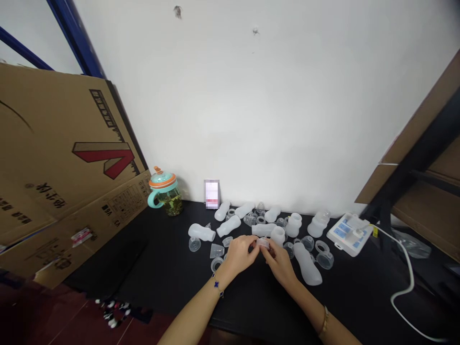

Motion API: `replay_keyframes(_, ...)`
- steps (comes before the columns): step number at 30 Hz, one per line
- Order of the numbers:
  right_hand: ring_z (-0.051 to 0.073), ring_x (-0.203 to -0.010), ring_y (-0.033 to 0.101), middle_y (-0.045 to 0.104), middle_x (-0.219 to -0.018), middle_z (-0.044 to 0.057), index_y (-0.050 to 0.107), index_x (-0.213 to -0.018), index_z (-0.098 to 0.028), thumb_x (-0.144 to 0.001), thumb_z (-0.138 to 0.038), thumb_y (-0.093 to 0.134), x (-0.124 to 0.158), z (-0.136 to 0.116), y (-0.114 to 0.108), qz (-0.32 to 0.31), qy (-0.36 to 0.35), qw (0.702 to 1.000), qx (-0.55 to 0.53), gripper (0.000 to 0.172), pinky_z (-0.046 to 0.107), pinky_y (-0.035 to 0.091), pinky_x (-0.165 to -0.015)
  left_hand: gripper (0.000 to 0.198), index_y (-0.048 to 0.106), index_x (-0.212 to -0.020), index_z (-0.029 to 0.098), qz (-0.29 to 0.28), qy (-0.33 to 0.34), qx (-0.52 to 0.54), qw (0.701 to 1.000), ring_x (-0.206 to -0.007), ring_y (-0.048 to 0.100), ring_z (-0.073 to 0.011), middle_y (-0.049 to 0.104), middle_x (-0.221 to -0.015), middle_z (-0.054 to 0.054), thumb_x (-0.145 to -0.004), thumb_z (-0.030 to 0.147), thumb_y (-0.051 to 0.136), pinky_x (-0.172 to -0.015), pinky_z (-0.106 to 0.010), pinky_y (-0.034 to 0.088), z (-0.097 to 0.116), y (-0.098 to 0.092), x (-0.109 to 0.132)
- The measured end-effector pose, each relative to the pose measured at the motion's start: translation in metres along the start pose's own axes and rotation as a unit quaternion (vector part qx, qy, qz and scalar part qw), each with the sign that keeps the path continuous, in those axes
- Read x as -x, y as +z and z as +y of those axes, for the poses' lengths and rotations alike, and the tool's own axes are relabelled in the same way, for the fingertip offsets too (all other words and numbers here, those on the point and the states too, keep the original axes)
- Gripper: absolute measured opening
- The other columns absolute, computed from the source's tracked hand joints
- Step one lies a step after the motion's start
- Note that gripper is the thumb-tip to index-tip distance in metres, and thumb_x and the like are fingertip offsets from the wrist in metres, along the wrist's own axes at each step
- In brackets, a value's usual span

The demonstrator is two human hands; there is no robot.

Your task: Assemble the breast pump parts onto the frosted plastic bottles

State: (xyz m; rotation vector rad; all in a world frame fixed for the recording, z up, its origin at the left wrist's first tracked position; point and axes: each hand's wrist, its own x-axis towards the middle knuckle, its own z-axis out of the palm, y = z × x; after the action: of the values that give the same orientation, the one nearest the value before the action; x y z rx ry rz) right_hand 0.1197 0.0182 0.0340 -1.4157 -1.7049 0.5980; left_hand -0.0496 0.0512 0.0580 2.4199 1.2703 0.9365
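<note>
Near the front middle of the black table, my left hand (242,254) and my right hand (278,261) meet with closed fingers. Both pinch a small translucent bottle ring (263,243), partly hidden by the fingers. Just behind it stands a milky baby bottle (278,235) with its neck up. To the right of my right hand lies a long milky bottle (307,263) on its side. A clear cap (217,250) and a loose ring (216,264) rest beside my left hand. Several more milky bottles (201,233), clear caps (325,260) and rings (322,247) are spread around.
A glass jug (171,200) with a teal lid stands at the left back. A phone (212,194) leans on the white wall. On the right sit a white box (349,235) and a white cable (409,273). Large cardboard (64,158) borders the left side.
</note>
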Motion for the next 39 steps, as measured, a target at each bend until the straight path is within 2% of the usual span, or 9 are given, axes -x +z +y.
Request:
replay_keyframes(7, 0.020, -0.062, 0.064, 0.072, -0.080, 0.003, 0.065, -0.110, -0.020, -0.096, -0.046, 0.046, -0.0009, -0.0021, 0.0000, 0.012, 0.011, 0.999, 0.045, 0.035, 0.029, 0.047, -0.059, 0.016, 0.070, -0.098, 0.022, 0.000, -0.013, -0.014, 1.000, -0.078, 0.067, -0.0188, 0.073, -0.082, -0.002, -0.090, 0.021, 0.056, -0.068, -0.025, 0.043, 0.0008, 0.0016, 0.0002)
replay_keyframes(20, 0.020, -0.064, 0.065, 0.072, -0.079, 0.003, 0.066, -0.105, -0.021, -0.096, -0.044, 0.043, -0.0009, -0.0064, -0.0030, 0.012, 0.002, 0.998, 0.064, 0.033, 0.029, 0.047, -0.060, 0.010, 0.066, -0.087, 0.021, 0.003, -0.004, 0.001, 1.000, -0.075, 0.067, -0.0177, 0.072, -0.078, 0.000, -0.090, 0.024, 0.057, -0.066, -0.025, 0.041, 0.0010, 0.0012, 0.0013)
replay_keyframes(39, 0.020, -0.066, 0.065, 0.070, -0.076, 0.002, 0.065, -0.099, -0.021, -0.097, -0.043, 0.043, 0.0013, -0.0050, -0.0032, 0.007, 0.002, 0.996, 0.087, 0.031, 0.029, 0.044, -0.061, 0.011, 0.063, -0.081, 0.021, 0.004, -0.009, 0.013, 1.000, -0.071, 0.065, -0.0164, 0.070, -0.073, 0.000, -0.090, 0.024, 0.057, -0.064, -0.025, 0.040, 0.0012, 0.0023, 0.0021)
